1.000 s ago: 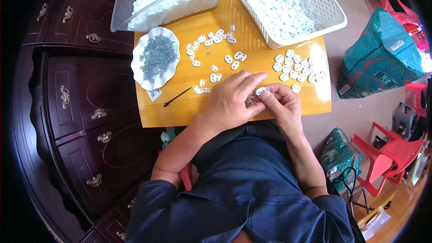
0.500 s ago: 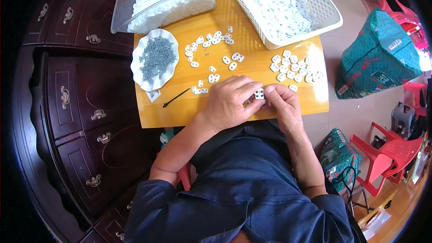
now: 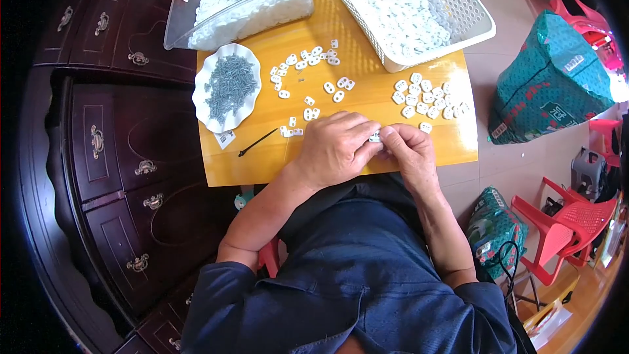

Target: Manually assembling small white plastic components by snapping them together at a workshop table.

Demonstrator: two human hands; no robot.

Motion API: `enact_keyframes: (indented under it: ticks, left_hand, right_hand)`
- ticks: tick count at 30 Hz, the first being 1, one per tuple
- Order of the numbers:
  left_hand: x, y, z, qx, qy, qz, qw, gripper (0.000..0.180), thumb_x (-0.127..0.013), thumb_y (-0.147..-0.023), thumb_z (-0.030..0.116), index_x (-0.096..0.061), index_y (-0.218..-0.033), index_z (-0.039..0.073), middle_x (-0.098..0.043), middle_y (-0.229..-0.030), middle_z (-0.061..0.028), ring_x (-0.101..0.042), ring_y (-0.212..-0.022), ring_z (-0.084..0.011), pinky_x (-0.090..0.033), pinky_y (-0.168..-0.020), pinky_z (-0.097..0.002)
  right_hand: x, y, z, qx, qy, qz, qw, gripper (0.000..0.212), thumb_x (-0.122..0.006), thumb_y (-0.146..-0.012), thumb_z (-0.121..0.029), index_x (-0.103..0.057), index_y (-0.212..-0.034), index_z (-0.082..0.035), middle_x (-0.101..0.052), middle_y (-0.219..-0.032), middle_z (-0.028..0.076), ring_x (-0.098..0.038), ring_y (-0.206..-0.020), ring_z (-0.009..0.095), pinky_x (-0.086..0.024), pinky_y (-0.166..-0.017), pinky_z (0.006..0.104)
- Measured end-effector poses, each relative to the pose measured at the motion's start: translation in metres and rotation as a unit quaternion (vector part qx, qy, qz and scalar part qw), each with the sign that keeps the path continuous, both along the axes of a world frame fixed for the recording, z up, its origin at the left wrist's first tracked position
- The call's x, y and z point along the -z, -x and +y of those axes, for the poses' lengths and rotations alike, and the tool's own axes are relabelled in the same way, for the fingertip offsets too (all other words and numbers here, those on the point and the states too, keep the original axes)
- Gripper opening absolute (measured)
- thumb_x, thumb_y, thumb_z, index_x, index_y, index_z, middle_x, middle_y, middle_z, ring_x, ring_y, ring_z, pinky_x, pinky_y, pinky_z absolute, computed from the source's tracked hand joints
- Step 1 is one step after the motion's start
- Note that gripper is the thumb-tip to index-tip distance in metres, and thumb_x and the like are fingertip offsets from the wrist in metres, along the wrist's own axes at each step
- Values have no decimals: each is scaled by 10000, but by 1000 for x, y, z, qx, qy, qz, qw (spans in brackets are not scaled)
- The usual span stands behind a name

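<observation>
Near the table's front edge, my left hand and my right hand meet, fingers closed around a small white plastic piece with dark holes. Both thumbs press at its sides, and much of it is hidden by the fingers. Loose white two-holed pieces lie beyond my left hand. Further right, a cluster of similar pieces sits beyond my right hand. A white wavy-rimmed dish at the left holds a heap of small grey screws.
A clear plastic bin and a white perforated basket, both full of white pieces, stand at the table's back. A thin black stick lies left of my hands. Dark drawers border the left; teal bags and a red chair are right.
The white piece has tilted between my fingers, so less of its holed face shows. My hands have stayed in nearly the same spot.
</observation>
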State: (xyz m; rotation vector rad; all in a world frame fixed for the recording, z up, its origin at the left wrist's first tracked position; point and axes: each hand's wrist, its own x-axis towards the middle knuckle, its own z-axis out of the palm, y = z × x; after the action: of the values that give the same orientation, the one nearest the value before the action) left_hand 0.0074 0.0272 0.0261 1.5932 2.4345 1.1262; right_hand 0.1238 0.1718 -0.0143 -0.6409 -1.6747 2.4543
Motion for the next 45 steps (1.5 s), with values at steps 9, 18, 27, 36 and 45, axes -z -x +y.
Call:
enact_keyframes:
  ticks: [9,18,27,36,45]
  left_hand:
    - [5,-1,-3,7,4,21,1000,174,-792,-777,151,-707,-901,64,-666,-788,-70,-664,-713,-278,-536,-623,-400]
    - [5,0,-7,-19,-32,-52,998,196,-780,-822,143,-738,-992,55,-691,-861,-83,-689,-766,-290,-559,-662,-397]
    - [-3,15,-18,-20,-6,-88,996,240,-817,-798,102,-749,-1021,42,-732,-929,-113,-724,-815,-306,-585,-702,-377]
    - [5,71,-65,-165,63,21,984,103,-739,-867,118,-742,-952,60,-725,-913,-93,-713,-805,-325,-578,-685,-406]
    - [11,88,-75,-173,77,25,982,127,-707,-900,145,-741,-998,72,-720,-938,-88,-715,-815,-318,-581,-688,-435]
  right_hand:
    - [3,-2,-2,5,-33,3,999,239,-642,-1040,-167,-744,-931,19,-687,-799,-32,-573,-743,32,-479,-683,216]
    - [4,0,-2,5,-41,-1,999,221,-638,-1042,-165,-721,-945,16,-659,-815,-52,-552,-766,23,-460,-694,208]
    - [-10,4,-1,-14,-75,-23,997,154,-657,-1025,-122,-683,-943,5,-658,-797,-27,-549,-724,31,-445,-651,208]
    - [-38,0,20,-5,-322,-79,944,196,-712,-955,-135,-675,-838,18,-610,-631,23,-519,-588,62,-424,-553,258]
    - [-28,-3,39,36,-489,-96,866,178,-730,-938,-131,-698,-885,36,-613,-619,72,-542,-573,105,-452,-560,294]
